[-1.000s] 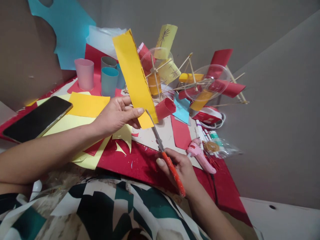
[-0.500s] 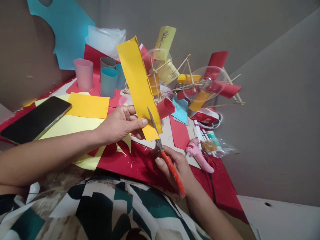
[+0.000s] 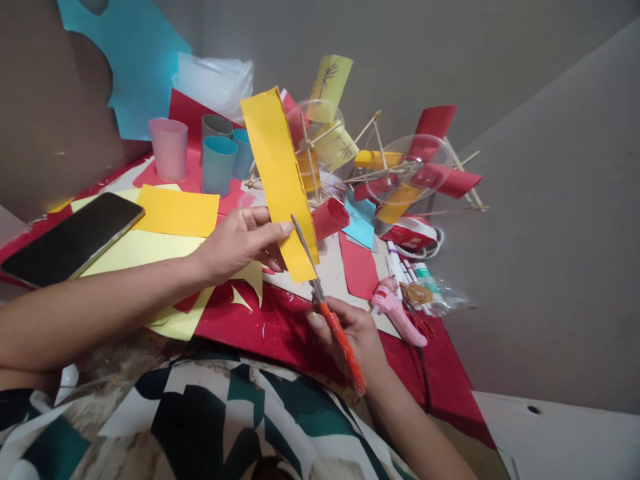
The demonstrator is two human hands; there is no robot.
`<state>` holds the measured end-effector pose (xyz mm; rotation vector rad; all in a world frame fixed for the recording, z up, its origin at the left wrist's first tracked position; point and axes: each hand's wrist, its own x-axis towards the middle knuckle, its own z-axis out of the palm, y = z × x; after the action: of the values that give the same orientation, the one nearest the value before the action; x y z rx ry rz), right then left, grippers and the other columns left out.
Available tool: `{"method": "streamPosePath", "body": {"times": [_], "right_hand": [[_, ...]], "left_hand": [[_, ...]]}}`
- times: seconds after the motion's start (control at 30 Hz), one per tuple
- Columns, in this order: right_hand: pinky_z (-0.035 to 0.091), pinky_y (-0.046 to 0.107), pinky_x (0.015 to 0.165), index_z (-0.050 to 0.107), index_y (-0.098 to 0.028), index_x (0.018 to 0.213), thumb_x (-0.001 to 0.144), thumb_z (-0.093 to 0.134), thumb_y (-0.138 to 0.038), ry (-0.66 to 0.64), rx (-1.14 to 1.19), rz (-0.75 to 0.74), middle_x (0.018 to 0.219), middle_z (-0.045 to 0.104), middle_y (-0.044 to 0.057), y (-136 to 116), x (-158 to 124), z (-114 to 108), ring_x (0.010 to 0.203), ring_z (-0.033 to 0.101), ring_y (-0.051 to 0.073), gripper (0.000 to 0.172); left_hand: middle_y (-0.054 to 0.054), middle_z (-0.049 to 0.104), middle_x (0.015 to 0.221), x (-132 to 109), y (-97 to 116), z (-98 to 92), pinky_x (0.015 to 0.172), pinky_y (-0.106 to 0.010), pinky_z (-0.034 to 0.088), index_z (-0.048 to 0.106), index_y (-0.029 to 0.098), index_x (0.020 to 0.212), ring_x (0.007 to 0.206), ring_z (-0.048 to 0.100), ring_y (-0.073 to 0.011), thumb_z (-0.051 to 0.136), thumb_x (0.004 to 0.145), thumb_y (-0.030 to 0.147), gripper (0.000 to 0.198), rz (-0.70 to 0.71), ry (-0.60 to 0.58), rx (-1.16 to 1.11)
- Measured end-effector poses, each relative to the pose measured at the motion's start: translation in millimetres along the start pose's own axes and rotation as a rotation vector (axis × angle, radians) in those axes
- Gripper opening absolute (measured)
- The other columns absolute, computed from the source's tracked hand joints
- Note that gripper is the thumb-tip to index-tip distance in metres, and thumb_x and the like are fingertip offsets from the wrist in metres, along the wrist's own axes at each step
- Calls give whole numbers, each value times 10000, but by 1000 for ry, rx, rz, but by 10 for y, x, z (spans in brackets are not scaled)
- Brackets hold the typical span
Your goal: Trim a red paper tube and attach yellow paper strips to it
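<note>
My left hand (image 3: 240, 241) pinches the lower left edge of a long orange-yellow paper strip (image 3: 280, 167) and holds it upright above the table. My right hand (image 3: 353, 337) is closed round the orange handles of a pair of scissors (image 3: 327, 310). The blades reach into the strip's bottom end, close to my left thumb. A red paper roll (image 3: 330, 217) lies just right of the strip.
A black phone (image 3: 70, 237) lies at the left on yellow sheets (image 3: 175, 212). Pink, grey and blue cups (image 3: 217, 163) stand behind. Stick-and-paper models with clear domes (image 3: 400, 170) crowd the back. A pink glue gun (image 3: 397, 310) and markers (image 3: 400, 261) lie right of my right hand, on red card (image 3: 280, 327).
The strip has come down and turned more upright. The scissor blades have gone further into its bottom end, and my right hand has moved slightly toward the strip.
</note>
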<state>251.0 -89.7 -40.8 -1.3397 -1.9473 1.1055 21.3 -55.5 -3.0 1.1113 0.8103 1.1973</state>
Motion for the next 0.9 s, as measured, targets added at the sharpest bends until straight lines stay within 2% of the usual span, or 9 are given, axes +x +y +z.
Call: {"method": "streamPosePath", "body": {"times": [0.1,0.17,0.3,0.67,0.8,0.9], "right_hand": [[278,234,477,481,-180,660,831,625,-505,-5,-6,-6,565,360,-45,13,-9,10,521,309,87,394],[291,233,487,479,-180,668,840,618,-509,-15,-8,-26,578,368,-42,25,-13,12,530,324,89,396],[313,228,516,490,-176,710,865,609,-500,-36,-26,-83,610,396,-38,45,-13,2,561,353,95,379],[290,226,511,482,-177,740,889,588,-486,-19,-114,-171,625,377,-46,8,17,-2,567,318,91,359],[290,228,496,498,-177,736,894,586,-483,-46,-24,-120,606,379,-48,13,10,9,545,322,88,356],[283,232,478,515,-175,720,883,603,-482,-39,43,-73,574,374,-53,22,-1,29,509,319,83,358]], "left_hand": [[-17,736,732,13,5,-26,543,-186,584,726,123,966,592,692,-118,724,835,310,228,60,71,3],[-19,740,750,18,6,-37,544,-182,582,727,125,970,601,690,-116,758,814,328,258,77,79,5],[-23,739,729,13,-7,-38,529,-170,571,732,119,968,586,683,-112,777,800,347,287,89,67,-7],[-11,751,719,-37,1,35,517,-180,581,735,112,920,548,687,-113,863,686,413,402,42,-6,-75],[-27,757,730,-25,-17,32,537,-186,586,723,108,921,575,704,-128,848,704,400,385,26,-24,-73],[-35,754,728,-20,-19,28,547,-192,586,713,107,896,600,717,-141,801,752,341,288,-8,-36,-49]]}}
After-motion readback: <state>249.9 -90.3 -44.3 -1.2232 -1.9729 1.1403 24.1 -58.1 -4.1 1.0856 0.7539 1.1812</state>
